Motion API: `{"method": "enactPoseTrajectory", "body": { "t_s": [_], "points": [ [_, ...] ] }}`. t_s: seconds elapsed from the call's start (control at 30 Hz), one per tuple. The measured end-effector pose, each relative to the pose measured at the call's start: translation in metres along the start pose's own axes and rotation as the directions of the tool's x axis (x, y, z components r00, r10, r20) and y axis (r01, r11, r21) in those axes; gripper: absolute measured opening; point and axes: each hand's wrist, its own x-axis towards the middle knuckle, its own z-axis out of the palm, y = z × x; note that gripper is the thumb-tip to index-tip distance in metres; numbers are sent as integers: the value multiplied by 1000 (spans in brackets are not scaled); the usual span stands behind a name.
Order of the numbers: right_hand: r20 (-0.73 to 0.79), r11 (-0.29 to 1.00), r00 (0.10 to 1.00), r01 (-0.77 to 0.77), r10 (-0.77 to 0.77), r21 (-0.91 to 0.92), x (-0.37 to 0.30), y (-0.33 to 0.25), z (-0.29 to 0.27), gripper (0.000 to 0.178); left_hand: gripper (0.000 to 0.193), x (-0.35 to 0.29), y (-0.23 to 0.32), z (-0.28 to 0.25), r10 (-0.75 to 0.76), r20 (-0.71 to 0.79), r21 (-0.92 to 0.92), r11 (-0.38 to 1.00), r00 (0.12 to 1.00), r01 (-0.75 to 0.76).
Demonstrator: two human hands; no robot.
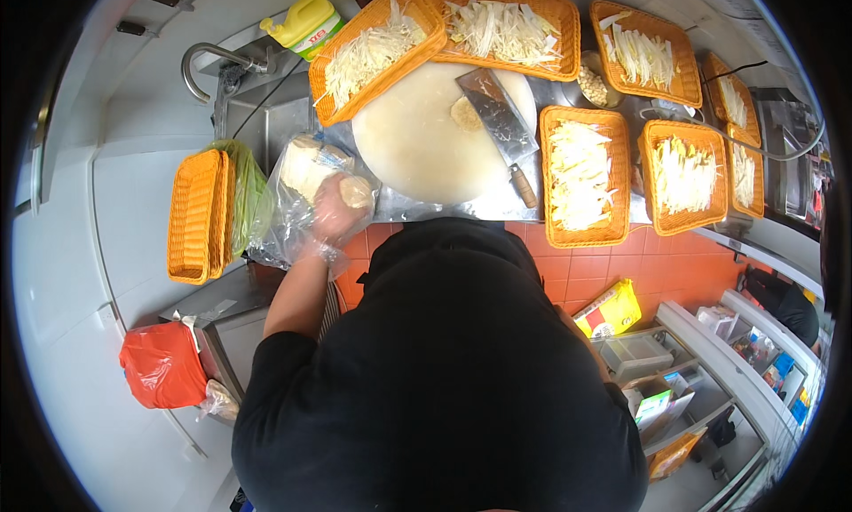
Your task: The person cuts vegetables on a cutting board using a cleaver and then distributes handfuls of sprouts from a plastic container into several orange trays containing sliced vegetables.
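Observation:
My left hand (332, 216) reaches into a clear plastic bag (282, 212) at the left of the counter. Its fingers are closed around a pale, roundish piece of food (358, 192); more pale food (309, 168) lies in the bag beside it. Just to the right is a big round chopping board (417, 148). On it rest a beige, flattish round piece (465, 115) and a cleaver (499, 113), whose wooden handle points toward me over the board's right edge. My right hand is out of sight, hidden by my body.
Orange woven baskets of pale strips (581, 175) line the back and right. A steel bowl (593, 82) holds small pale pieces. Stacked baskets (195, 215) stand at the left, near a sink (266, 104) and tap (191, 64). A yellow jug (306, 24) stands behind.

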Motion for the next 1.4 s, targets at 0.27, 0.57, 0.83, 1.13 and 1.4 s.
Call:
{"method": "enactPoseTrajectory", "body": {
  "t_s": [0.27,0.57,0.83,1.13,1.4],
  "points": [
    [-261,911,962,37,79,412,-13,-65,-29,40,74,-34,-45,11,-299,-382,-827,532,874,-179],
    [-293,861,956,123,32,494,14,-72,-27,27,66,-91,-84,-13,-265,79,-834,-546,961,-82],
    [-568,931,788,352,-237,101,-12,-162,-56,12,79,-141,-52,-51,-382,-713,-562,813,587,-153],
    [-660,765,455,571,-597,-298,-36,-301,-71,12,91,-173,-37,-154,-103,-927,-248,889,360,-384],
    [-666,820,488,240,-564,-519,41,-374,-97,46,100,-132,89,-201,201,-616,-383,769,762,-512]
  ]
}}
